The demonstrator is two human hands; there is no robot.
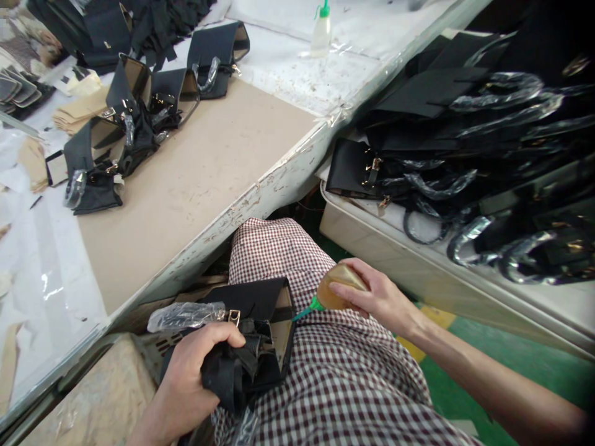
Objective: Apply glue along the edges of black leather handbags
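Observation:
A black handbag [260, 297] lies across my lap, its beige-lined open end facing right. My left hand [193, 371] is closed on the bag's black strap and fabric part, beside a gold buckle and a handle wrapped in clear plastic [186, 316]. In my right hand [367, 288] is a squeeze bottle [338, 286] of amber liquid, tilted down to the left. The bottle's green nozzle [309, 308] points at the edge of the bag's open end; whether the tip touches it I cannot tell.
Several unfinished black bags [216, 52] stand on the worktable [223, 161] at left. Another squeeze bottle [321, 34] with a green top stands at the back. To the right, a light-coloured bin [372, 226] is heaped with black bags [418, 93]. Checked cloth [279, 248] covers my lap.

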